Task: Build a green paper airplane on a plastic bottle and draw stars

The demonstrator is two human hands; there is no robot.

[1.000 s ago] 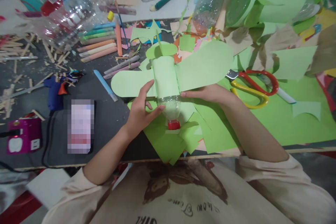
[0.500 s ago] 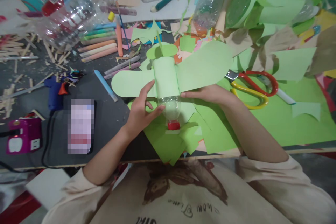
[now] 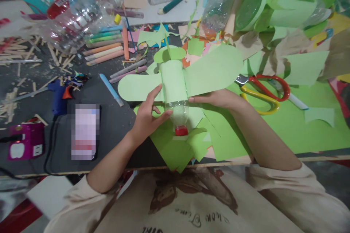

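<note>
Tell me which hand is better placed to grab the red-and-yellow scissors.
Likely right: the right hand lies beside the red-and-yellow scissors; the left hand is across the green-paper-wrapped plastic bottle.

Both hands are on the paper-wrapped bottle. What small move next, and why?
Probably press the left hand and right hand down along the joints where the paper wings meet the wrapped bottle: both hands rest there, open, one per side.
</note>
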